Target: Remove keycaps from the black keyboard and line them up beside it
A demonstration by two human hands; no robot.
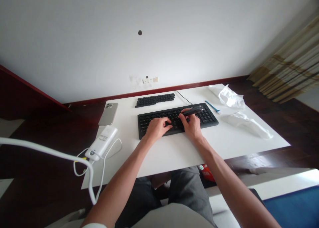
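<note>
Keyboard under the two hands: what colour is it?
The keyboard is black, as the head view shows.

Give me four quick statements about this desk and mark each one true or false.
1. The right grip holds a dark tool over the keyboard. True.
2. The phone lies to the right of the keyboard. False: it lies to the left.
3. Black keys sit in rows beyond the keyboard. True.
4. The blue stick lies under the phone. False: it lies on the white table, near the keyboard's right end.
</note>
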